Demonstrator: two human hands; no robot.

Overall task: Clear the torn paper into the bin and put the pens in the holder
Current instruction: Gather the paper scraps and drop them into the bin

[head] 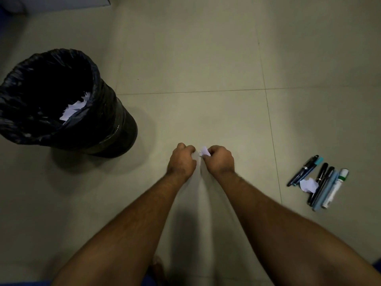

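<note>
My right hand [219,161] pinches a small torn scrap of white paper [204,150] low over the tiled floor at the centre. Close beside it on the left, my left hand [182,161] has its fingers curled, and nothing shows in it. A bin [115,112] lined with a black bag stands at the left, with white paper scraps [73,109] inside. On the floor at the right lie several pens and markers [321,182] side by side, and another torn scrap [308,184] rests on them. No pen holder is in view.
Pale floor tiles [206,58] with thin joints spread all around. A white object's corner [55,1] shows at the top left edge. Blue cloth [24,282] appears at the bottom edge.
</note>
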